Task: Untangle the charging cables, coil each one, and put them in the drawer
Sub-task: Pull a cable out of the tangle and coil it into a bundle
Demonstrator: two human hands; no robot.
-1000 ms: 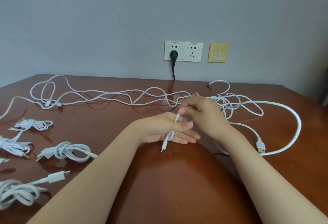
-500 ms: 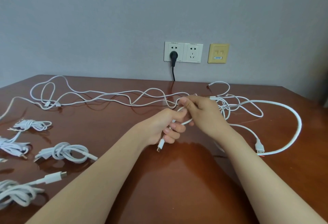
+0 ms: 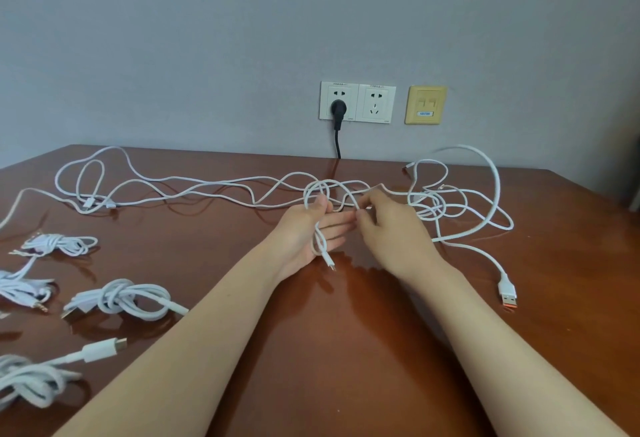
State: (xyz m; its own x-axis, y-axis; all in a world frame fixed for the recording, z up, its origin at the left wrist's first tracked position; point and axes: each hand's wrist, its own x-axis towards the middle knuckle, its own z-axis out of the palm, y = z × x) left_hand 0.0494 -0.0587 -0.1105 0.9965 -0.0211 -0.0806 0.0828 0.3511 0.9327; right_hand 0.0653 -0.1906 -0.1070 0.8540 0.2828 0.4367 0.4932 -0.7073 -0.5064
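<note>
A thin white cable (image 3: 320,241) is looped around my left hand (image 3: 310,232), whose palm faces up with fingers straight and thumb pressing the cable; its small plug end hangs below the palm. My right hand (image 3: 388,229) pinches the same cable just right of the left fingertips. From there the cable runs left across the table in long loose loops (image 3: 194,187). A tangle of white cables (image 3: 440,201) lies right of my right hand, with a thicker cable ending in an orange USB plug (image 3: 508,294). No drawer is in view.
Several coiled white cables lie at the left: one bundle (image 3: 117,298), another (image 3: 59,244), one with an audio jack (image 3: 20,289), one at the bottom left (image 3: 31,381). A black plug (image 3: 337,109) sits in the wall socket behind the brown table (image 3: 346,350).
My left hand has opened from a curled grip to palm up, and a new loop of the thin cable now sits around it. The right hand shifted slightly right, still pinching the cable.
</note>
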